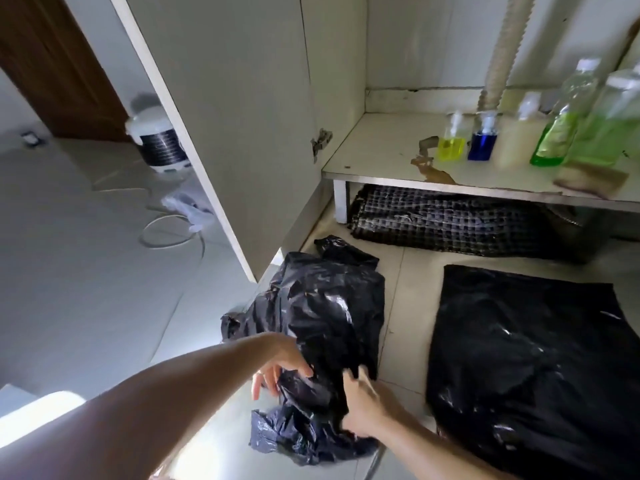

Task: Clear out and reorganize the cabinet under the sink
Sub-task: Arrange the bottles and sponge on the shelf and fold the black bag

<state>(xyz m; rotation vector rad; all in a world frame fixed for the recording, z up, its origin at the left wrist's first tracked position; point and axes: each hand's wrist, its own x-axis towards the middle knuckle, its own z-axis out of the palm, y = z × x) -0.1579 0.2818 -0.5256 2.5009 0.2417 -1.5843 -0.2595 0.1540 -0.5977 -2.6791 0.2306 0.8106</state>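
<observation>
Hands (284, 358) are both pinching the crumpled black bag (325, 323) on the floor just beside the open cabinet door (221, 109), and I am flattening it slowly before folding, avoiding tears.

**Things out on the kitchen floor**

A white rice cooker (160, 140) with a dark striped band sits on the pale floor (69, 271), just behind the edge of the open door. Its white cord (162, 233) curls in loops on the floor near it. A crumpled clear plastic bag (192, 211) lies by the cord. A brown wooden door (52, 71) stands far back.
</observation>
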